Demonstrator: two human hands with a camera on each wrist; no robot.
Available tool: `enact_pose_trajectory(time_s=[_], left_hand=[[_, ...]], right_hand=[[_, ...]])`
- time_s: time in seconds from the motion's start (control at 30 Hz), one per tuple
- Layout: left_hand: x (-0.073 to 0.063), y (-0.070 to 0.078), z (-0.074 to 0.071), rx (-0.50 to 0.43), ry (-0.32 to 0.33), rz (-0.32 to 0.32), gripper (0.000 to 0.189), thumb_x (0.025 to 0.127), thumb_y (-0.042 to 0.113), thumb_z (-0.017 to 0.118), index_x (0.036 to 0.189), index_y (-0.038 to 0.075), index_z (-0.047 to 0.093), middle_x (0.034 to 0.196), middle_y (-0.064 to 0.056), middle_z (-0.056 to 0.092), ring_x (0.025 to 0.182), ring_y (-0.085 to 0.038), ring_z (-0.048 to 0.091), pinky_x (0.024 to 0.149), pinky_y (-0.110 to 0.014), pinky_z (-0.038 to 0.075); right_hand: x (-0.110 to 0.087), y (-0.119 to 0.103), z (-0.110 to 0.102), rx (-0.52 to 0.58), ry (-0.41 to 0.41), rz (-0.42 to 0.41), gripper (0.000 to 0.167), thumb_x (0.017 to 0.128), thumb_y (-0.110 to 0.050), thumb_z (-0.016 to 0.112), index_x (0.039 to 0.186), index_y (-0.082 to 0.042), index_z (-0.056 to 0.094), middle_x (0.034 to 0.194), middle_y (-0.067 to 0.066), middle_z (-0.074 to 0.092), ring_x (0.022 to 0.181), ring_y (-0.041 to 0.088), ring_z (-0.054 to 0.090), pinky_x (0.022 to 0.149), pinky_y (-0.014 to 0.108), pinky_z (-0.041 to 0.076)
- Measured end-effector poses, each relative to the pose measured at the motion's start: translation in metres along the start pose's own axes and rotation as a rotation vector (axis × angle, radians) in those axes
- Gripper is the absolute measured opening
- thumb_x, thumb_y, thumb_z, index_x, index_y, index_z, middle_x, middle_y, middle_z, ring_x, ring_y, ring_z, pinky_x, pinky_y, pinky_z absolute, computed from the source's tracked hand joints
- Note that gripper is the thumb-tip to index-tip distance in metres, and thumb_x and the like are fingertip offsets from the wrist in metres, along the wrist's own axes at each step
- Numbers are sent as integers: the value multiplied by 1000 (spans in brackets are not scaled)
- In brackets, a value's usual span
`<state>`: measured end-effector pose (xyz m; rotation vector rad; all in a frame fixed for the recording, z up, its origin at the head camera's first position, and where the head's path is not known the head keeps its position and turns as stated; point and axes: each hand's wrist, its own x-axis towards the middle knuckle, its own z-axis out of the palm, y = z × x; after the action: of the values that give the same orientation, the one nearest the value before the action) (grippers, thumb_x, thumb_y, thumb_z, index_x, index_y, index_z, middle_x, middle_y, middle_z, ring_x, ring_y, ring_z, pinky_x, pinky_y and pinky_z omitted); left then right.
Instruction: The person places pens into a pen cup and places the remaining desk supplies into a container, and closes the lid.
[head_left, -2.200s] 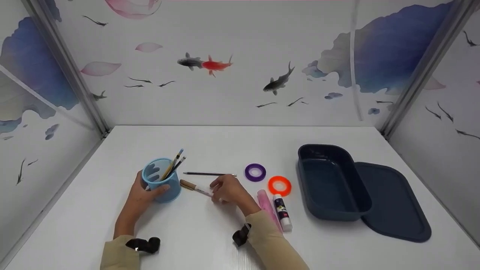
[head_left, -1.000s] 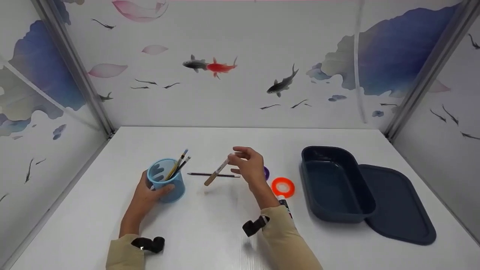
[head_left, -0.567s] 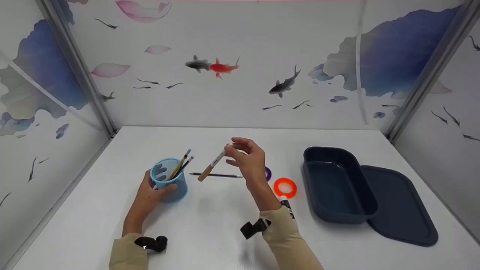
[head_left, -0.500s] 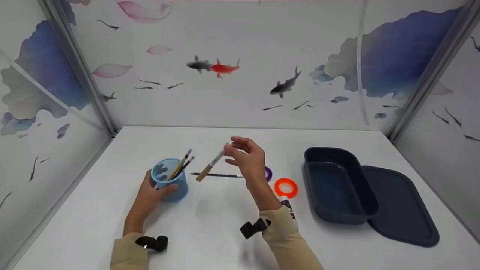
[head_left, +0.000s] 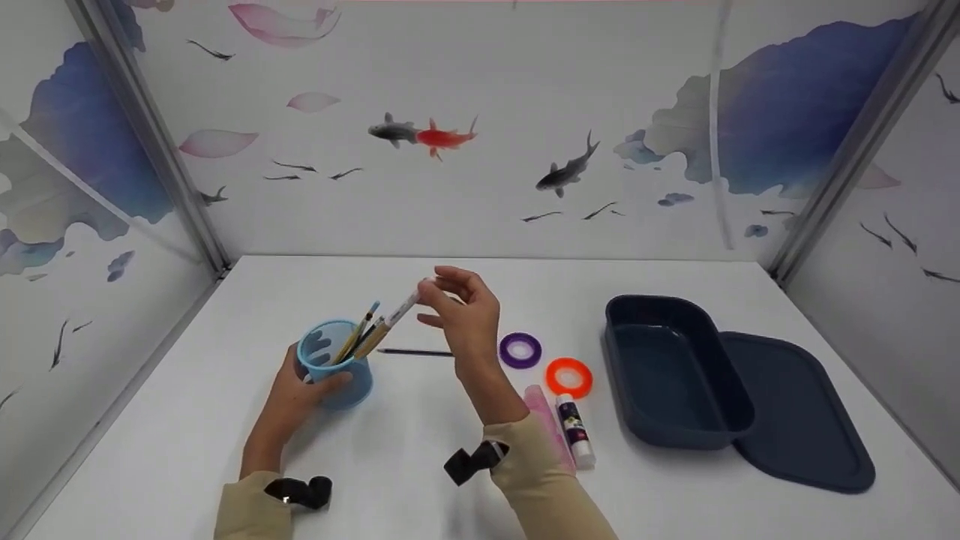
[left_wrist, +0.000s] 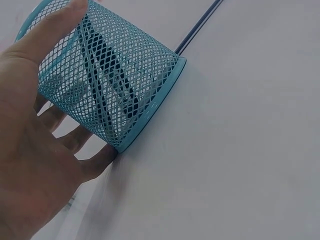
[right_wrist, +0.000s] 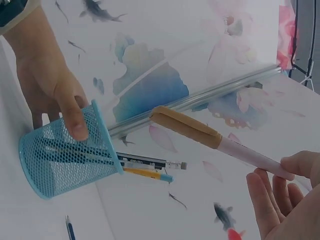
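Note:
My left hand [head_left: 292,394] holds a light blue mesh pen cup [head_left: 351,386] on the white table, thumb on the near side and fingers round the far side. Inside the cup, pencils [right_wrist: 150,162] lean with their ends poking out past the rim. Between thumb and fingertips, my right hand [head_left: 471,319] pinches a marker [right_wrist: 195,130] by its white barrel end. The marker's brown cap points down towards the cup's mouth; in the head view it overlaps the rim, while a gap shows in the right wrist view. A dark pencil [head_left: 412,352] lies behind, partly hidden by the right hand.
Right of the hands lie a purple tape ring [head_left: 505,357] and an orange tape ring [head_left: 553,382]. Nearer are a pink roll [head_left: 546,416], partly covered by the right sleeve, and a glue stick [head_left: 575,433]. A dark blue box [head_left: 626,390] overlaps its flat lid [head_left: 799,412].
Earlier the marker lay on the table under my right hand; it was pinched and lifted. Since half a second ago it has moved left to the cup's mouth. The left hand keeps its hold.

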<state>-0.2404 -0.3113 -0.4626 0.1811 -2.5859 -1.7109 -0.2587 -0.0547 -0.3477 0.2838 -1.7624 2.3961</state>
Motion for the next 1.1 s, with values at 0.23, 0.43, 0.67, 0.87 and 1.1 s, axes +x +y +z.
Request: enact_pose_trajectory(time_s=[0.23, 0.43, 0.67, 0.87, 1.1], left_hand=[[-1, -3, 1, -4, 12, 12, 105, 85, 39, 78, 160, 11, 10, 165, -17, 23, 155, -40, 17, 125, -60, 19], [-2, -1, 1, -4, 6, 9, 104, 86, 37, 78, 160, 10, 10, 164, -18, 24, 154, -40, 19, 124, -61, 19], [0, 0, -1, 0, 8, 16, 105, 86, 37, 79, 160, 10, 10, 164, -18, 25, 154, -40, 20, 125, -61, 18], [-1, -3, 0, -21, -1, 16, 104, 86, 36, 79, 160, 11, 9, 164, -17, 24, 154, -40, 19, 125, -62, 17], [0, 0, 1, -20, -1, 9, 106, 86, 37, 79, 160, 12, 8, 165, -17, 24, 154, -39, 19, 125, -61, 18]], right_hand=[[-7, 5, 14, 48, 39, 5, 30, 93, -12, 71, 121, -5, 64, 111, 13, 66, 90, 18, 74, 79, 36, 63], [-10, 16, 19, 41, 50, -75, 31, 92, -12, 71, 121, -4, 64, 111, 14, 66, 90, 16, 71, 80, 34, 63], [-9, 32, 23, 40, 74, -111, 28, 92, -11, 71, 118, -3, 65, 111, 15, 65, 92, 16, 70, 80, 34, 63], [-12, 44, 26, 71, 83, -116, 27, 92, -11, 70, 117, -2, 64, 112, 15, 64, 94, 16, 68, 81, 34, 62], [-14, 54, 29, 119, 92, -140, 27, 92, -7, 70, 117, 0, 62, 112, 16, 60, 100, 16, 68, 87, 39, 61]])
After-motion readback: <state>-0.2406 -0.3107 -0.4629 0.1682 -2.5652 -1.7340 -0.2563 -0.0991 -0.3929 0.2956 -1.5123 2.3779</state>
